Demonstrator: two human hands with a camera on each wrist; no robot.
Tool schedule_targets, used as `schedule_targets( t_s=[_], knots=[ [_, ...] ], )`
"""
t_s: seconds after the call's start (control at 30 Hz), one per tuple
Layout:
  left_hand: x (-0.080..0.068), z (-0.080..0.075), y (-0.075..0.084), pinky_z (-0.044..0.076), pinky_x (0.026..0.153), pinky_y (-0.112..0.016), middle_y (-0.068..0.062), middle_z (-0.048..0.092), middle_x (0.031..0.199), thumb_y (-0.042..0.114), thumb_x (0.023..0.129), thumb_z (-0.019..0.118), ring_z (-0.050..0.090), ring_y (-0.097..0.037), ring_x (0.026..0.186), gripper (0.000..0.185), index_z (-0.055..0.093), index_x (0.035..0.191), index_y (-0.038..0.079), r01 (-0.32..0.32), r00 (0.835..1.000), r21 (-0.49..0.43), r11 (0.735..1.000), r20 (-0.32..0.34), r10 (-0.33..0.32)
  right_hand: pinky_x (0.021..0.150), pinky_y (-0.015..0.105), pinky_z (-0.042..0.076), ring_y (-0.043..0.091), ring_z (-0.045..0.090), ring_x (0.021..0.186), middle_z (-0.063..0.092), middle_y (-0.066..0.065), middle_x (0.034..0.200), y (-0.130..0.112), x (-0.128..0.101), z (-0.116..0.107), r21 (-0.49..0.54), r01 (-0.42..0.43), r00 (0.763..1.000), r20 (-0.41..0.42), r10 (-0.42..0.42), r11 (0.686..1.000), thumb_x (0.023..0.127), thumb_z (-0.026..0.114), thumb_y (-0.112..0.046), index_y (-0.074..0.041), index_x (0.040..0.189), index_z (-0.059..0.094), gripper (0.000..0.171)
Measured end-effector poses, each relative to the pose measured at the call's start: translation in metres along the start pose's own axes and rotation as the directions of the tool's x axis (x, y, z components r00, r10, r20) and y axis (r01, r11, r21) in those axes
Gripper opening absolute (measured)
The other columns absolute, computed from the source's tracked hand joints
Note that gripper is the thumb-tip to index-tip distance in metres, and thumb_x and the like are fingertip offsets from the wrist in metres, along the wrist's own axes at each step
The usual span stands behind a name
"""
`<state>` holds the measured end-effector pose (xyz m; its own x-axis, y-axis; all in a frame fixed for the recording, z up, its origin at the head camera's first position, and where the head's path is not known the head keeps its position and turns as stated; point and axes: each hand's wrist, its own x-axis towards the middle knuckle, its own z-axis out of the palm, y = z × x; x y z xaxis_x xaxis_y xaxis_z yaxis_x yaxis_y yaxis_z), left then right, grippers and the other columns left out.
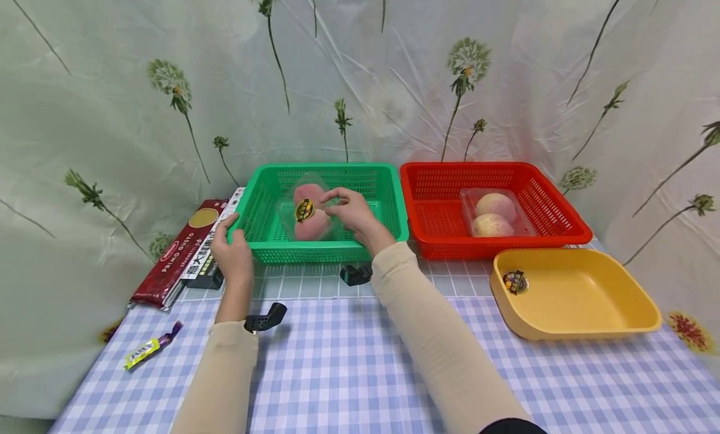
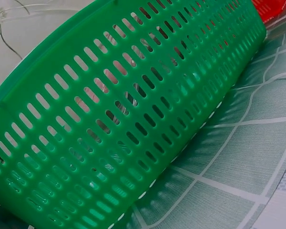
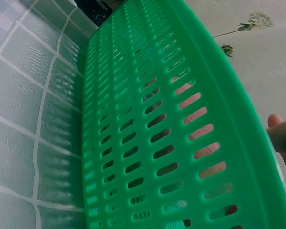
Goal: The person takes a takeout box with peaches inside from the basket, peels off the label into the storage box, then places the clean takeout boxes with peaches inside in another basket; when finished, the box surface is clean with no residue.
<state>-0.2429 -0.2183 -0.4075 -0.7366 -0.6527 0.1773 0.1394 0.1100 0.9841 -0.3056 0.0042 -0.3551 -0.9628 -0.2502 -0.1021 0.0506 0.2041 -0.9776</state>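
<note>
A clear plastic pack of two pink peaches (image 1: 312, 225) lies in the green basket (image 1: 326, 254), with a round black-and-yellow sticker on its top. At the pack's right side my right hand (image 1: 360, 218) reaches over the front rim, its thumb and index finger pinching the pack's edge. My left hand (image 1: 232, 256) holds the basket's front left corner, thumb toward the front. Through the slots of the basket wall (image 2: 148, 78) pinkish shapes show in the left wrist view. Part of my right hand (image 3: 283, 143) appears beyond the rim in the right wrist view.
A red basket (image 1: 450, 247) on the right holds another pack of two paler peaches (image 1: 495, 215). In front of it stands a yellow tray (image 1: 590, 296) with a sticker inside. Left are a red spaghetti packet (image 1: 182, 252), a dark box (image 1: 205, 276) and a small wrapped snack (image 1: 152, 348).
</note>
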Motion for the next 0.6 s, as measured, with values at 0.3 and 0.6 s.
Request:
schedule_targets(
  t_s=[0.3, 0.6],
  knots=[
    [-0.001, -0.003, 0.001, 0.039, 0.113, -0.037, -0.002, 0.053, 0.148, 0.008, 0.1, 0.042, 0.048, -0.015, 0.133, 0.042, 0.06, 0.137, 0.012, 0.01, 1.0, 0.008, 1.0, 0.006, -0.01, 0.064, 0.038, 0.047, 0.009, 0.041, 0.072, 0.049, 0.006, 0.143, -0.002, -0.005, 0.001, 0.117, -0.011, 0.99, -0.142, 0.028, 0.993, 0.098, 0.052, -0.01, -0.018, 0.107, 0.072, 0.023],
    [0.0, -0.001, -0.001, 0.038, 0.115, -0.038, -0.003, 0.052, 0.149, 0.009, 0.1, 0.043, 0.047, -0.016, 0.135, 0.041, 0.06, 0.137, 0.012, 0.004, 1.0, 0.013, 1.0, 0.008, -0.004, 0.073, 0.046, 0.05, 0.016, 0.043, 0.083, 0.055, -0.003, 0.096, -0.01, -0.018, -0.008, 0.286, 0.012, 0.97, -0.238, 0.059, 0.958, 0.097, 0.05, -0.013, -0.014, 0.106, 0.07, 0.022]
  ],
)
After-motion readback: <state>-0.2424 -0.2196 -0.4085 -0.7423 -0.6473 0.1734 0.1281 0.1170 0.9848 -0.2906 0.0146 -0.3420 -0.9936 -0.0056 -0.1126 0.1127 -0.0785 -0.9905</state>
